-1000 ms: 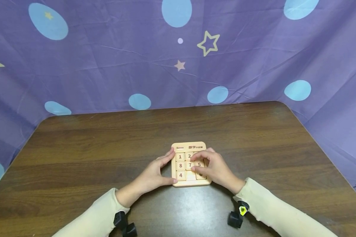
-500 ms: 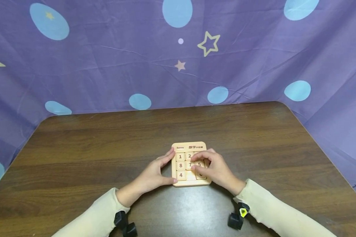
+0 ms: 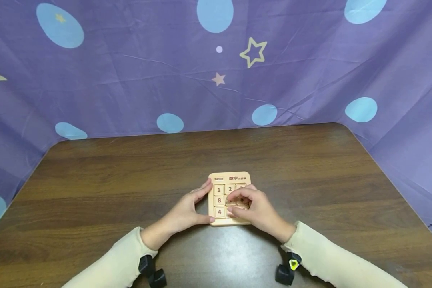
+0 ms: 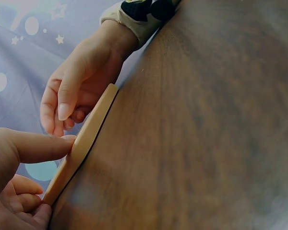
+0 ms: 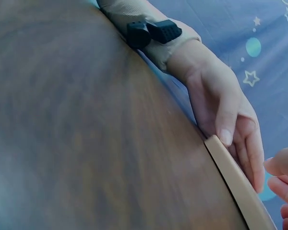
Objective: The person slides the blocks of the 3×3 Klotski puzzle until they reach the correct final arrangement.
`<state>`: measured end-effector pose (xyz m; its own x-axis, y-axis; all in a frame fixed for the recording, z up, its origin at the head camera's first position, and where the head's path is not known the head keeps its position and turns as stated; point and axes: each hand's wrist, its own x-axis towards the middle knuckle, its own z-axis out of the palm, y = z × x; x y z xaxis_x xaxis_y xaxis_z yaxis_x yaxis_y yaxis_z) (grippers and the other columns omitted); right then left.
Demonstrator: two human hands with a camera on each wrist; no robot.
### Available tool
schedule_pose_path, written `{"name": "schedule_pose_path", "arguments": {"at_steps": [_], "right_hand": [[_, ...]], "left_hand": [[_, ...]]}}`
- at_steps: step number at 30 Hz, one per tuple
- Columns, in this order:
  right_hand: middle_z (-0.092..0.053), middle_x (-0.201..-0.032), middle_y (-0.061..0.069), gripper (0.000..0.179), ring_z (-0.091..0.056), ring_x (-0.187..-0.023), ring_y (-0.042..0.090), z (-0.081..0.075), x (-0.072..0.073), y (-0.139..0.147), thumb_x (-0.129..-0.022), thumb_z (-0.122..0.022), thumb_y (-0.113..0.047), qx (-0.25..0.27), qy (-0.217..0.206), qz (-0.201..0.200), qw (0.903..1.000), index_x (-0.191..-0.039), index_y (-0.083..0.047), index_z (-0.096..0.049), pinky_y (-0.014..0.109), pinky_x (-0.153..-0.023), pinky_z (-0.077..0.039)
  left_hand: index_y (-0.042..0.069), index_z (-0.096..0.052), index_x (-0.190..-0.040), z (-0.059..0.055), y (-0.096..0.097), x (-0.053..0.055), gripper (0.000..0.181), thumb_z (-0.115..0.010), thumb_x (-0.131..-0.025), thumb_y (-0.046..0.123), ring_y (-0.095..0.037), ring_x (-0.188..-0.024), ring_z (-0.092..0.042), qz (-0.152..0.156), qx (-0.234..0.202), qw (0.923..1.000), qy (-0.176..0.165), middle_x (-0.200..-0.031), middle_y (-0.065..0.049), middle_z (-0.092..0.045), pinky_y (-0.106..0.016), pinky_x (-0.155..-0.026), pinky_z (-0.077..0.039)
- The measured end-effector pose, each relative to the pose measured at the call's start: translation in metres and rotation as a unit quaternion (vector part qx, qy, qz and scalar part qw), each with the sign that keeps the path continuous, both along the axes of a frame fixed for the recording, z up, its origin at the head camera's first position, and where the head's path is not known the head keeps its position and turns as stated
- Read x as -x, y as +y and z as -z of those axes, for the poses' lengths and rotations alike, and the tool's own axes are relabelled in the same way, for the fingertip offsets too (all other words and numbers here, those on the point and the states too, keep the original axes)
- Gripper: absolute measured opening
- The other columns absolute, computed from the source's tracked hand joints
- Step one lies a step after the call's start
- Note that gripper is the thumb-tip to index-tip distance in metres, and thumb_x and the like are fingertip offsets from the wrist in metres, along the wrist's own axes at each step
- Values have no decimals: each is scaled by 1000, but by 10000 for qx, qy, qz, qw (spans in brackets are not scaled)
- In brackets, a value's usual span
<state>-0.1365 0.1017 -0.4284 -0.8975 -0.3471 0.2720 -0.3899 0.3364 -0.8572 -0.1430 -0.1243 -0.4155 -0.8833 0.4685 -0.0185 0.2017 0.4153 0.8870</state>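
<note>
A pale wooden number sliding puzzle [image 3: 225, 175] lies flat on the table, with numbered square tiles in its frame. The tiles 1 [image 3: 219, 189], 2 [image 3: 230, 189], 8 [image 3: 219, 200] and 4 [image 3: 219, 212] show plainly. My left hand [image 3: 181, 212] touches the frame's left side, thumb near the lower corner and extended fingers near the upper one. Over the middle and right tiles is my right hand [image 3: 262, 210], its thumb and index finger bent and apart, covering much of the centre and lower right. In the left wrist view, the thumb [image 4: 45, 147] presses the frame's edge.
The brown wooden table [image 3: 129, 172] extends around the puzzle on all sides. Behind it hangs a purple cloth [image 3: 137, 80] with blue dots and stars. Black devices [image 3: 146, 265] are strapped to both cream sleeves.
My right hand has shifted slightly left and toward the near edge, uncovering part of the upper right tile and covering more of the 7 and the lower middle slot. My left hand stays put.
</note>
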Motion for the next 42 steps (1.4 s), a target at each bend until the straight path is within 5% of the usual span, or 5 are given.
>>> {"name": "schedule_pose_path", "arguments": {"at_steps": [16,42], "right_hand": [[-70,-95,3,23,-60,-85,15,-6,-4,-18,-76,-76,-10,-118,-227,-557,9981,-98,-6,-72,24,-75,-49],[-66,-79,-4,20,-51,-71,6,-6,-5,-29,-71,-77,-8,-645,153,-292,9974,-91,-10,-76,20,-64,-43]], "left_hand": [[-4,-33,-143,1,-3,1,91,-81,-66,5,-30,-139,-25,175,-51,9998,-74,-153,-13,-22,-42,-112,-22],[-4,-32,-143,2,-4,1,90,-81,-67,4,-30,-139,-24,209,-94,9997,-49,-153,-14,-23,-42,-111,-25]]}}
